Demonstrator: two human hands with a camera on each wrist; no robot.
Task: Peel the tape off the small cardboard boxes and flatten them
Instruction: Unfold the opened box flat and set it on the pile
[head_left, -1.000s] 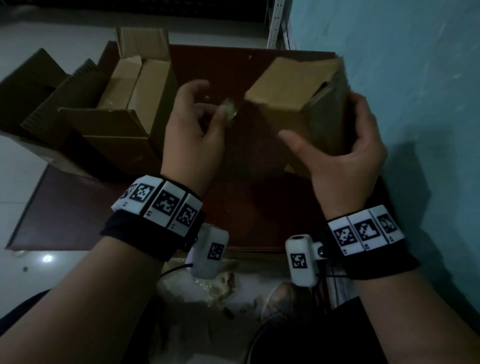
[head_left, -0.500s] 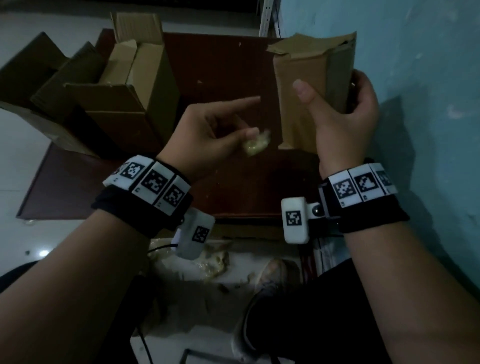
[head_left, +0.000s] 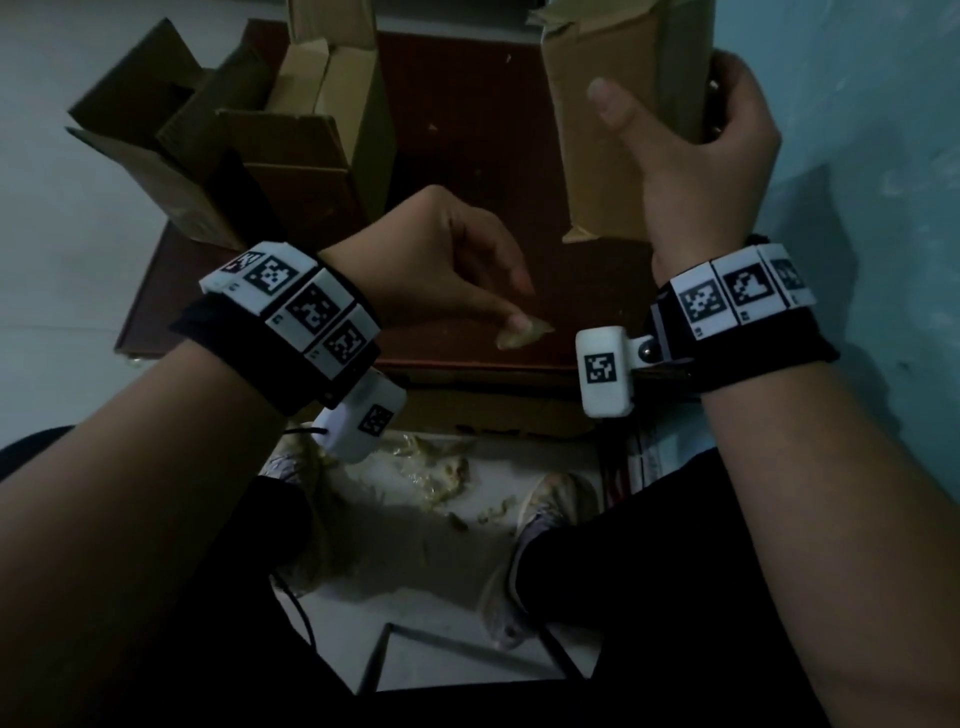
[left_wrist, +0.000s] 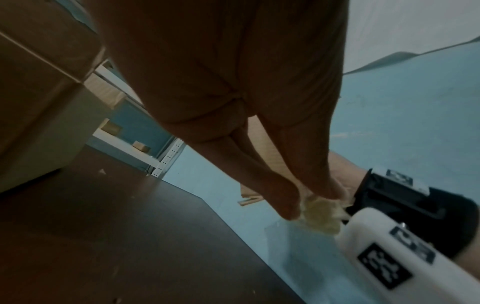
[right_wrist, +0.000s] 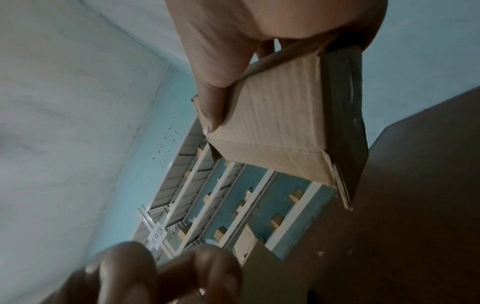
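Note:
My right hand (head_left: 696, 140) grips a small brown cardboard box (head_left: 608, 135) upright above the right side of the dark table (head_left: 467, 130), thumb across its near face and fingers behind it. In the right wrist view the box (right_wrist: 280, 131) shows a loose end flap. My left hand (head_left: 467, 280) is lower, near the table's front edge, and pinches a crumpled wad of yellowish tape (head_left: 522, 334) between thumb and fingertips. The wad of tape (left_wrist: 322, 214) hangs from the fingertips (left_wrist: 288, 207) in the left wrist view.
Several opened cardboard boxes (head_left: 291, 135) stand at the table's back left. A blue wall (head_left: 857, 130) runs close along the right. Peeled tape scraps (head_left: 431, 467) lie on the floor below the front edge, between my shoes (head_left: 550, 499). Shelving (right_wrist: 221, 197) stands beyond the table.
My left hand has pulled away from the box, down and toward me, with the tape wad in its fingers. The right hand has turned the box upright and raised it.

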